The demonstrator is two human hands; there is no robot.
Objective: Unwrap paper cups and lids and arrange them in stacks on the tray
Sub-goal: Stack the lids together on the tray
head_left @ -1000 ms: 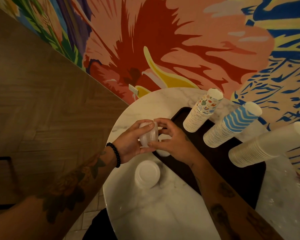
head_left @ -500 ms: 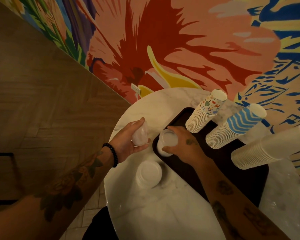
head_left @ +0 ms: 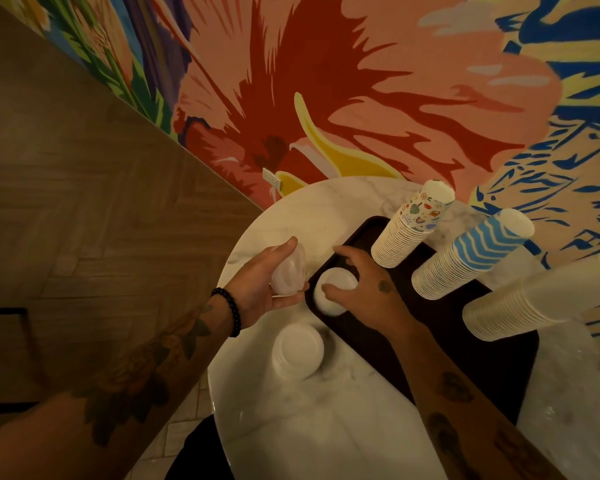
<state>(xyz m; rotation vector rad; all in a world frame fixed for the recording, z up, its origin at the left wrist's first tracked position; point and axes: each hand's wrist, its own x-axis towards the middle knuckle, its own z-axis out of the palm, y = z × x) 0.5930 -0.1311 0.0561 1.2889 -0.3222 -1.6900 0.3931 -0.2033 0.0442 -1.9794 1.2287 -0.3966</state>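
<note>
A dark tray (head_left: 440, 344) lies on the round marble table (head_left: 326, 420). Three tall cup stacks stand on it: a patterned stack (head_left: 411, 225), a blue-striped stack (head_left: 470, 254) and a plain white stack (head_left: 541, 299). My right hand (head_left: 361, 282) grips the top of a short stack of white lids (head_left: 331, 294) at the tray's left corner. My left hand (head_left: 267, 282), just left of the tray, holds a small bunch of clear-wrapped lids (head_left: 288, 271). Another lid stack (head_left: 297, 351) sits on the table near the tray's left edge.
A painted mural wall (head_left: 361, 98) rises right behind the table. Wood-look floor (head_left: 84, 220) lies to the left. A dark stool or seat (head_left: 194, 452) shows under the table's near edge. Crumpled clear wrap (head_left: 568, 420) lies at the table's right.
My hands have parted: the right hand carried some lids down onto the stack in the tray's corner, while the left hand drew back left with the rest.
</note>
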